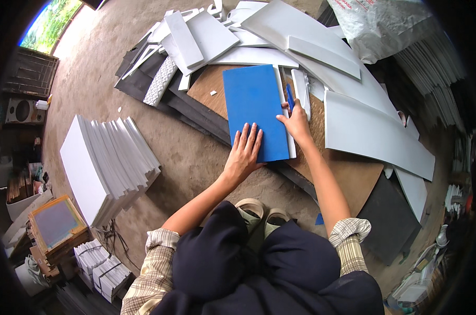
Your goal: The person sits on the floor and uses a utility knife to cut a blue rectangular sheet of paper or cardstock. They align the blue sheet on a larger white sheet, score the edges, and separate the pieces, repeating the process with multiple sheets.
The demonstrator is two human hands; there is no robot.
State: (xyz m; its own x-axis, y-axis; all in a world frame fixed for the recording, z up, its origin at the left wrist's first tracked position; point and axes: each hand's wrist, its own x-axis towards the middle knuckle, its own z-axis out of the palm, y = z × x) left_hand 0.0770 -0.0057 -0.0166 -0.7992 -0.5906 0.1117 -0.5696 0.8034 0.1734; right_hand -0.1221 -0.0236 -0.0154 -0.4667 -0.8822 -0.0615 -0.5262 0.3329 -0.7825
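Observation:
A blue rectangular board [254,105] lies on top of a white sheet, on a brown wooden board [348,173] on the ground. My left hand [244,152] presses flat on the blue board's near end, fingers spread. My right hand [295,122] holds a blue cutter [290,97] against the board's right edge, where a strip of the white sheet [286,118] shows.
A fanned stack of white sheets [107,165] lies to the left. Loose white pieces [280,31] pile up behind the board, and a long curved white sheet [374,131] lies to the right. Dark boards [390,220], a plastic bag [385,26] and bundled white stacks [104,268] are around.

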